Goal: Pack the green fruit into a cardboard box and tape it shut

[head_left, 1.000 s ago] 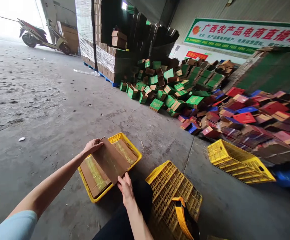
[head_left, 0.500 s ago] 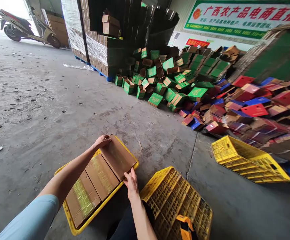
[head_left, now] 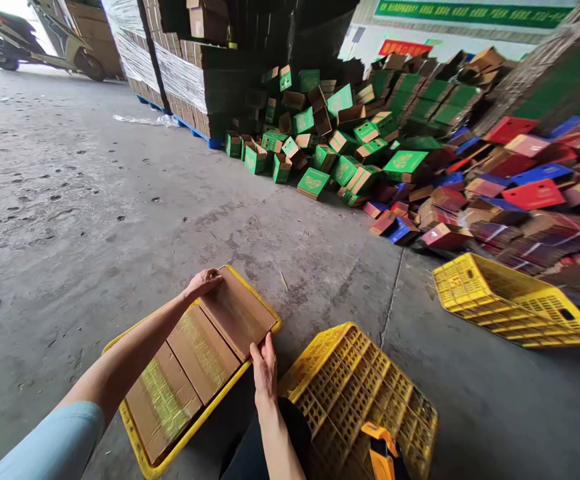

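Observation:
A yellow plastic crate (head_left: 197, 421) on the floor holds a row of brown cardboard boxes. Two of them, the near box (head_left: 143, 417) and the middle box (head_left: 193, 350), carry strips of yellowish tape. My left hand (head_left: 204, 283) grips the far left end of the third cardboard box (head_left: 240, 310), fingertips at its edge. At that box's opposite end, my right hand (head_left: 265, 367) has its fingers against the near right corner. The third box sits between the crate walls at the far end, its top almost level with the rim.
Beside my right leg an upturned yellow crate (head_left: 365, 393) bears an orange-and-black tool (head_left: 383, 450), partly cut off. Another yellow crate (head_left: 515, 300) lies on the right. Green boxes (head_left: 315, 180) and red boxes (head_left: 535, 193) are heaped behind; wrapped cardboard stacks (head_left: 183, 77) and a scooter (head_left: 40, 43) stand farther left.
The third box has settled slightly lower into the crate, with both hands still at its ends. My view has tilted down a little, so the background sits higher.

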The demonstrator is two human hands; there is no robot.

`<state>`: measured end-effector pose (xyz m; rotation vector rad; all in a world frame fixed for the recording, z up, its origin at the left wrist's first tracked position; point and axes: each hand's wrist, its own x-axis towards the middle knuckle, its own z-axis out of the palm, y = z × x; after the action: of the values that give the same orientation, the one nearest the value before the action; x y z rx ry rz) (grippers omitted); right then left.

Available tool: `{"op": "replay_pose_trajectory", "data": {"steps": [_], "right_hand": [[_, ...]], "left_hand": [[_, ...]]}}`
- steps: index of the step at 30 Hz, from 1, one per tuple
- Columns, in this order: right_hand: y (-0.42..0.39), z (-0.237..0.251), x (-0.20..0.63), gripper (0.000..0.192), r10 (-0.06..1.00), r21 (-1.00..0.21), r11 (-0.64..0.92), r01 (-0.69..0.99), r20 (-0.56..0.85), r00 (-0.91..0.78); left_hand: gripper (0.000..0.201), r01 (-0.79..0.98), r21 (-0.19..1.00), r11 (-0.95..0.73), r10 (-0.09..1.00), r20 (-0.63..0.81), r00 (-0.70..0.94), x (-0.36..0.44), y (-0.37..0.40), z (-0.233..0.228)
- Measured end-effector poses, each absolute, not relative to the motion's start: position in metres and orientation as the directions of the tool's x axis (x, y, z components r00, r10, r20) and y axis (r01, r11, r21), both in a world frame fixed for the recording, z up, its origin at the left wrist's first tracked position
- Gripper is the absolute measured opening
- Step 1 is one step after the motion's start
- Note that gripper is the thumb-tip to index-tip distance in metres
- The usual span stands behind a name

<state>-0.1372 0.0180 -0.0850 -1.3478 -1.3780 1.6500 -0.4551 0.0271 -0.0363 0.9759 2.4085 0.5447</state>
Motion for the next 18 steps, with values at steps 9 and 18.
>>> {"op": "replay_pose_trajectory", "data": {"steps": [9,18], "right_hand": [[0.014,-0.089,-0.143,0.092,0.945,-0.894,-0.069,0.443,-0.2,-0.257],[0.005,-0.116,-0.153,0.093,0.949,-0.855,0.0,0.519,-0.163,-0.268]], "left_hand": [[0.054,0.587,0.466,0.662,0.739,-0.275,-0.615,-0.447,0.032,-0.048],[0.067,0.633,0.387,0.67,0.729,-0.186,-0.658,-0.435,0.034,-0.065]]}}
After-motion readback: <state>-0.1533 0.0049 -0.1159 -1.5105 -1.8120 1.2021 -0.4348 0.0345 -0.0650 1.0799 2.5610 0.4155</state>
